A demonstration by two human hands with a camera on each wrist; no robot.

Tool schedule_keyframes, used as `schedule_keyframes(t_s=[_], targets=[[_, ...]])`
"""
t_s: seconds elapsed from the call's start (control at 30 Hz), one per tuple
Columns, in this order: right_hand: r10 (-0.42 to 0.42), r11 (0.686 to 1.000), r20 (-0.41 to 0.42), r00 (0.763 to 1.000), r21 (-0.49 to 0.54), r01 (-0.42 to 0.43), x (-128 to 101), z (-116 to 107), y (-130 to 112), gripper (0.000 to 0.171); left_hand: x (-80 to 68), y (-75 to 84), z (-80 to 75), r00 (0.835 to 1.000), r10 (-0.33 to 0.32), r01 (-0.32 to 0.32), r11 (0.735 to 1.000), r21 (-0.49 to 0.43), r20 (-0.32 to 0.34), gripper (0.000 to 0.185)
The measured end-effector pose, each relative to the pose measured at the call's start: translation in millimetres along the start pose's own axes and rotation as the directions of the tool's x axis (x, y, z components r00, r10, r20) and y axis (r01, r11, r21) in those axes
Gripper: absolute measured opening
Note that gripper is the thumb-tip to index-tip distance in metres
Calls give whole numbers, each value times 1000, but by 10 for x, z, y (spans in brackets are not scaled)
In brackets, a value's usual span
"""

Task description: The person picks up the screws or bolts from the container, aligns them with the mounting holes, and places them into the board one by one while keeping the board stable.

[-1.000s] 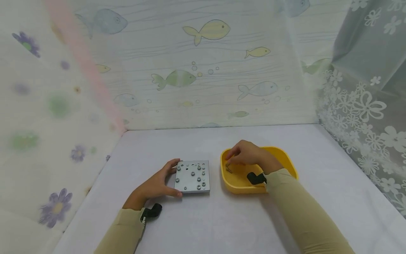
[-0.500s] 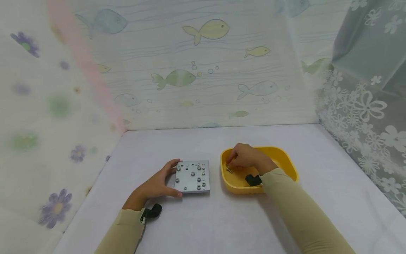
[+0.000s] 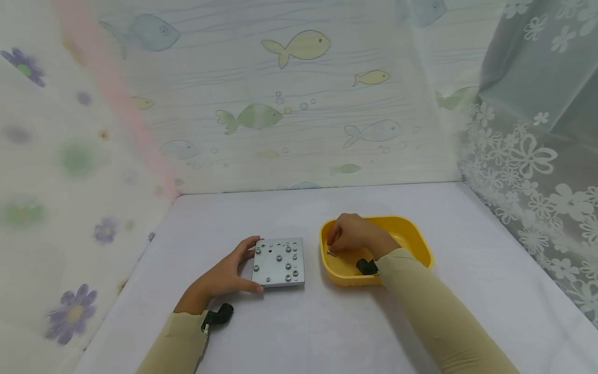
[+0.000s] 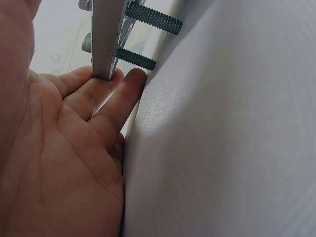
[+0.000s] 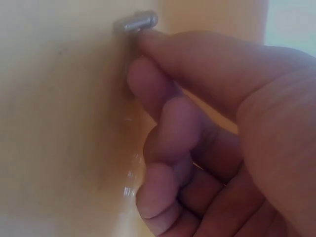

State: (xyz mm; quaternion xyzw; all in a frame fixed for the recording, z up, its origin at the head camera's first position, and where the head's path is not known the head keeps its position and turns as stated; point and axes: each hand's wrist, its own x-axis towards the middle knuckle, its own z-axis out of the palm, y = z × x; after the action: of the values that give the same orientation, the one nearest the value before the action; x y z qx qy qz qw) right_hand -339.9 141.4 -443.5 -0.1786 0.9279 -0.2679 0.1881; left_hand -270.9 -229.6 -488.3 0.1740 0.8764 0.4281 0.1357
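The metal plate (image 3: 279, 262) lies on the table (image 3: 299, 322), just left of the yellow tray (image 3: 411, 239); the plate serves as the landmark. The left hand (image 3: 224, 278) rests at the plate's left edge, thumb at the near corner, fingers (image 4: 106, 94) straight against the edge, holding it steady without curling round it; screws (image 4: 153, 19) stand through the plate, their threaded ends showing beneath it. The right hand (image 3: 355, 236) is inside the tray, to the right of the plate; its fingers (image 5: 163, 84) are curled and its fingertips are at a small screw (image 5: 136, 22) on the tray floor; whether the screw is already pinched or only touched cannot be told.

To do the pick well, roll the screw between thumb and forefinger and lift by the head; keep the left hand steady so that the plate does not shift.

The tray's left wall stands between the screw and the plate, so the hand must rise over it; the table beyond and in front of the plate offers open room; curtains close in well left of and behind the plate.
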Motion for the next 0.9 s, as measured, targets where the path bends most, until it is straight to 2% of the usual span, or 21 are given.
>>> schedule_keyframes(t_s=[0.23, 0.53, 0.9], targets=[[-24, 999, -9, 1000, -29, 24, 14, 21, -27, 8, -16, -17, -20, 999, 36, -36, 999, -12, 2, 129], [-29, 999, -6, 1000, -25, 29, 2, 7, -42, 7, -16, 0, -20, 999, 38, -38, 999, -10, 5, 129], [-24, 999, -25, 999, 42, 25, -70, -61, -58, 3, -19, -10, -7, 999, 34, -34, 999, -13, 6, 128]])
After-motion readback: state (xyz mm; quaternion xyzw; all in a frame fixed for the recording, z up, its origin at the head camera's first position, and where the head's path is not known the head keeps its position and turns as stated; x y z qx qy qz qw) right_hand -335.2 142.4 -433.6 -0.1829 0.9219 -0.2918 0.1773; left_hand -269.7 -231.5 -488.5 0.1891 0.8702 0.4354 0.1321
